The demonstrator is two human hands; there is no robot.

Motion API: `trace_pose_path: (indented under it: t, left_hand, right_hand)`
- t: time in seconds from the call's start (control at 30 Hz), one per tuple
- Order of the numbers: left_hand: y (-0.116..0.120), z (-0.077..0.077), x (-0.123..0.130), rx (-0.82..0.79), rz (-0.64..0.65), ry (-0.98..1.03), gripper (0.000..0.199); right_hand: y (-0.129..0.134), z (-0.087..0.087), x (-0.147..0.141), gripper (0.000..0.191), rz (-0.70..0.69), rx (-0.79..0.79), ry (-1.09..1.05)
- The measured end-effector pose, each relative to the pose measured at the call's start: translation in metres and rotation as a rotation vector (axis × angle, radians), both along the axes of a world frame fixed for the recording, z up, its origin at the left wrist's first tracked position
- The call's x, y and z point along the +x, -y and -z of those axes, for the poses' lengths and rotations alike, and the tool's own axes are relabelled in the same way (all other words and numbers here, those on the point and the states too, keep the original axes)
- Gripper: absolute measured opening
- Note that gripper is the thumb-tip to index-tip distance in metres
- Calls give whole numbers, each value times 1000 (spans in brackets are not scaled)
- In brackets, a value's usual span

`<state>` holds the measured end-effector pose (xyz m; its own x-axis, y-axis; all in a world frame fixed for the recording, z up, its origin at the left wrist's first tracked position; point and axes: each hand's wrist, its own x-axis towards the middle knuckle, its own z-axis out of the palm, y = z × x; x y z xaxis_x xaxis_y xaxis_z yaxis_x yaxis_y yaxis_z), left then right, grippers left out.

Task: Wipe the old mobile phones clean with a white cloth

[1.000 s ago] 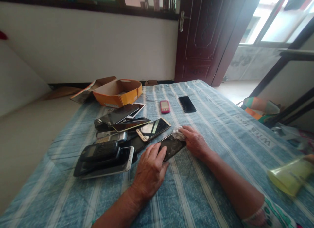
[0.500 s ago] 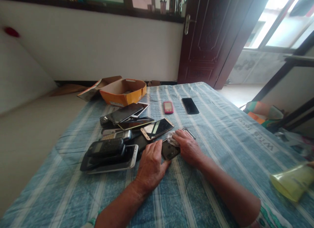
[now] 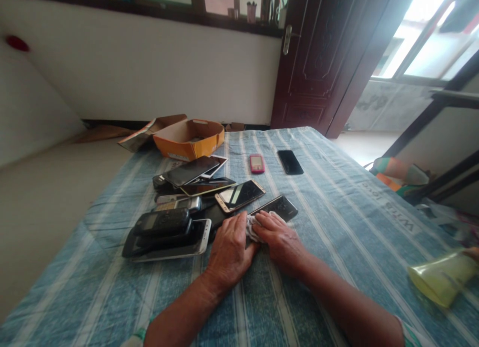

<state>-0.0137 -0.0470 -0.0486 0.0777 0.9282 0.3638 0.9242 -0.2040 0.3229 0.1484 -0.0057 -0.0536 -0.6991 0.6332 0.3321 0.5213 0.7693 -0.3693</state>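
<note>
A dark smartphone (image 3: 281,208) lies on the table in front of me, its near end covered by my hands. My left hand (image 3: 230,250) grips that near end, fingers along the left edge and thumb at the bottom. Bunched under the fingers of my right hand (image 3: 280,240) is a white cloth (image 3: 253,229), pressed onto the phone's surface; it could also be tissue. Just beyond my fingers rests a gold-framed smartphone (image 3: 240,195), screen up.
Left of my hands are piled several phones (image 3: 170,237). Behind them stands an open orange box (image 3: 194,145). A pink phone (image 3: 257,163) and a black phone (image 3: 290,161) lie farther back. At the right is a yellow translucent object (image 3: 439,279), with part of a hand (image 3: 474,252) beside it.
My right hand has slid the cloth left and toward me along the phone, uncovering its far end. My left hand stays in place.
</note>
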Motion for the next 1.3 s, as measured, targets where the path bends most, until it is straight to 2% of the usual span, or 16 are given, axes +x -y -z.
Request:
trace_pose_path:
  t: [0.17,0.27,0.37,0.43,0.7,1.0,1.17,1.3]
  left_hand:
    - [1,0,3,-1,-6,-5,64]
    - [2,-2,4,-13,-8,-10,67]
    - [2,-4,4,-24,-10,-16,67]
    - [2,-4,4,-25,-8,-17,66]
    - [1,-5,3,-31,16,11,63]
    - [0,-5,3,-57,16,46,61]
    - [-1,-7,1,-95,14,50,60]
    - [-1,-9,-1,-134,24,44,62]
  right_hand:
    - [-5,11,24,51,137,30,3]
    - [-15,17,38,55,273,47,-22]
    - [-23,22,46,56,407,60,-35]
    - [-23,25,47,56,434,77,-37]
    - [1,27,31,51,328,141,-68]
    - [20,17,8,39,195,118,-28]
    - [22,13,-3,40,96,93,-16]
    - [14,1,-18,41,68,25,-9]
